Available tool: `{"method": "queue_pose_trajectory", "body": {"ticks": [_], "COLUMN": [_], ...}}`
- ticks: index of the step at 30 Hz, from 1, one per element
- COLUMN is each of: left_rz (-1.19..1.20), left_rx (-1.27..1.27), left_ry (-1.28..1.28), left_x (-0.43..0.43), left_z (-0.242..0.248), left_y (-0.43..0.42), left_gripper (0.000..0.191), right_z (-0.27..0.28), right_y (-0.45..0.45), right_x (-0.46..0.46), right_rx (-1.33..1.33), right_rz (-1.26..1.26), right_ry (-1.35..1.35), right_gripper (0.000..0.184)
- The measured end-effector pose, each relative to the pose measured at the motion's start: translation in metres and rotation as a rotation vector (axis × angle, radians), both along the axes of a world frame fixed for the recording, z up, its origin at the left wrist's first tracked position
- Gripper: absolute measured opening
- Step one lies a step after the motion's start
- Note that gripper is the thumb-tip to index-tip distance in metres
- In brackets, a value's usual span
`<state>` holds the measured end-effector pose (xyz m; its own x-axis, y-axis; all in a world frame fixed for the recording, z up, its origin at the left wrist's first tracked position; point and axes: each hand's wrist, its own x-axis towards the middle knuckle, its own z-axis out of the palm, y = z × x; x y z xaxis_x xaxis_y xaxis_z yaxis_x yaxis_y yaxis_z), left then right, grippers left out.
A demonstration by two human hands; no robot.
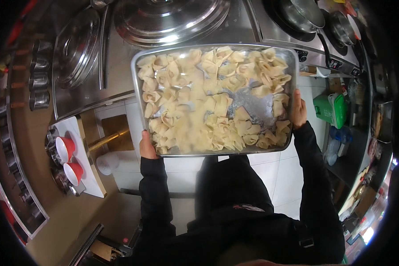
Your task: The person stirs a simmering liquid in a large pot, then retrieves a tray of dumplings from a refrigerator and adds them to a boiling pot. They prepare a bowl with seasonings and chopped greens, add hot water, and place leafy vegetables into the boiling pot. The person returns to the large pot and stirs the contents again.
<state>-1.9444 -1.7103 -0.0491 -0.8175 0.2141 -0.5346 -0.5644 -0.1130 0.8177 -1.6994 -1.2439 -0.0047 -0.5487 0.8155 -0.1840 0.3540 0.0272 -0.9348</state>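
Observation:
A rectangular stainless steel tray (252,96) is held up level in front of me, with many folded wontons (219,131) spread over it. Bare metal dusted with flour shows right of the middle. My left hand (148,146) grips the tray's left side near its front corner, thumb on the rim. My right hand (299,109) holds the right side, its fingers partly hidden under the tray. Just beyond the tray's far edge lies a large round steel lid (173,21) on the steel counter.
Another steel lid (76,50) and a long-handled ladle (103,50) lie at the left. Pans (301,15) stand on the cooktop at the upper right. Two red bowls (65,149) sit on a white board at left. A green bin (331,109) stands at right.

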Motion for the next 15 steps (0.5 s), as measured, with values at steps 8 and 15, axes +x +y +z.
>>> {"method": "queue_pose_trajectory", "body": {"ticks": [8,15], "left_rz": [0.024,0.018], "left_rx": [-0.019,-0.009], "left_ry": [-0.075,0.000], "left_x": [-0.003,0.003], "left_z": [-0.011,-0.010], "left_y": [0.023,0.007], "left_gripper": [0.059,0.061], "right_z": [-0.015,-0.031], "right_y": [0.010,0.017], "right_x": [0.002,0.011], "right_rx": [-0.170,-0.033], "right_rz": [-0.069,0.083], "right_ry": [-0.047,-0.005], "right_gripper": [0.073,0.070]}}
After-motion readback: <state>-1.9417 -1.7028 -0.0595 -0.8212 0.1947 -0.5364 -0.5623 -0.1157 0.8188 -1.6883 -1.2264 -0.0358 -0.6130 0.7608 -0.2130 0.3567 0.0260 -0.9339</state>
